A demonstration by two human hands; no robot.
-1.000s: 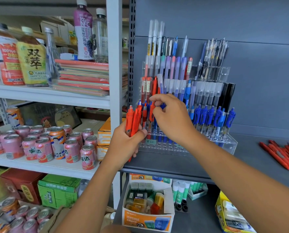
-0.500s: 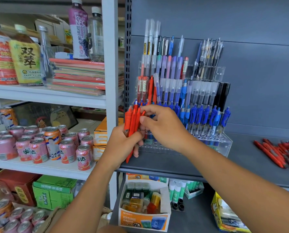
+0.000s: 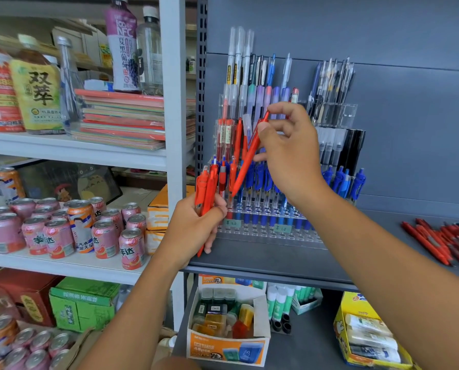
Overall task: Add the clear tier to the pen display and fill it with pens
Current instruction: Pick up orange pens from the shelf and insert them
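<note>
Head view of a shop shelf bay. The right hand pinches one red pen between thumb and fingers near its upper end. The pen is tilted, its tip pointing down and left to the left end of the pen display. Whether the tip sits in a hole cannot be told. The left hand has its fingers clenched round a bundle of red pens, at least two, held upright just beside the display's left edge.

The display is a clear stepped stand with several rows of upright pens. The clear tier is its lowest front row: mostly blue pens, a few red ones at the left end, and a strip of bare holes along the front. Two green price labels are stuck to it. The display stands on a grey shelf against a grey back panel. A loose heap of red pens lies on the same shelf, well apart to the right.

The white racking to the left carries five bottles, a stack of notebooks and, one level lower, many pink cans. Below the grey shelf stand an open box of small coloured items and a yellow box.
</note>
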